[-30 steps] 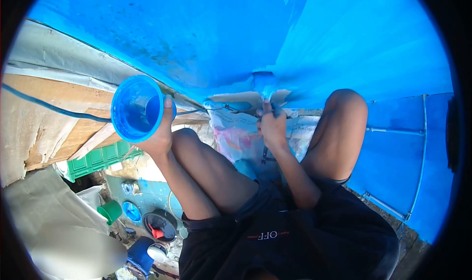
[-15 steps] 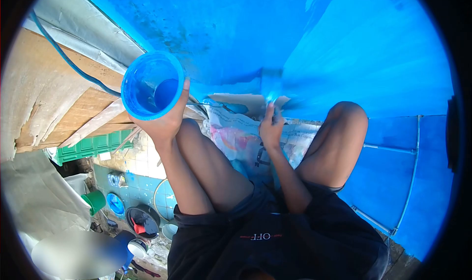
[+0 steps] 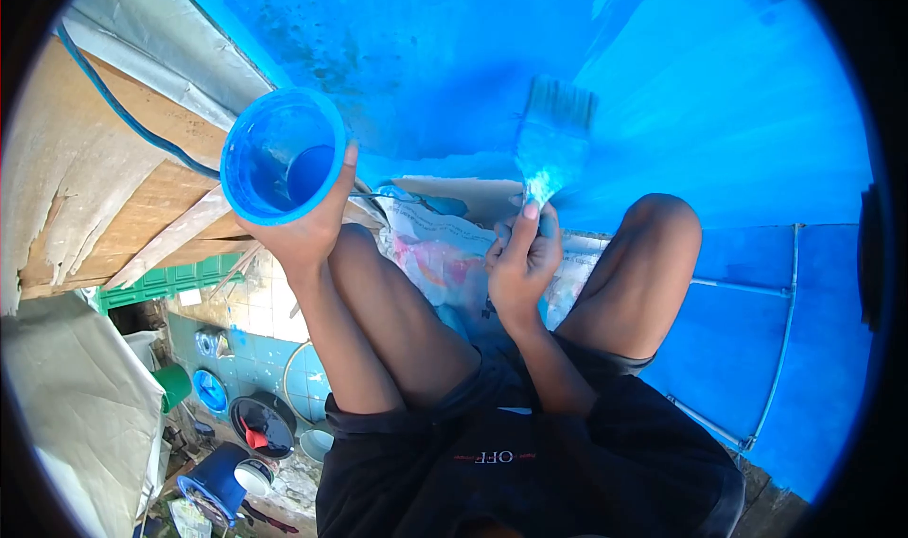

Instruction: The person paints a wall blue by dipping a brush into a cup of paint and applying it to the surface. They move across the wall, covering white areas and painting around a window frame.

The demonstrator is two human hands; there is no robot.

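Observation:
My left hand (image 3: 307, 240) is closed round a small blue tub (image 3: 253, 155), its thumb along the outside near the rim. Some blue paint (image 3: 310, 172) lies in the tub, which is tilted towards me. In my right hand (image 3: 522, 259) is a wide paintbrush (image 3: 553, 141), gripped by its handle with thumb and fingers. Blue paint coats the brush, and its dark bristles point up towards the blue wall (image 3: 454, 37), which they overlap in this view. Dark specks mark the wall's upper left part.
Between my bent knees lies a printed sheet (image 3: 435, 264). A blue cable (image 3: 123, 112) runs past worn wooden boards (image 3: 123, 188) to the left. Lower left are a dark basin (image 3: 270, 420), a blue bucket (image 3: 216, 481) and a green bucket (image 3: 173, 387). A thin pipe (image 3: 783, 349) crosses the blue surface at right.
The brush was blurred and lower, near the wall's bottom edge; now it has swung up and right, its broad face showing. The tub has shifted slightly left and up in view.

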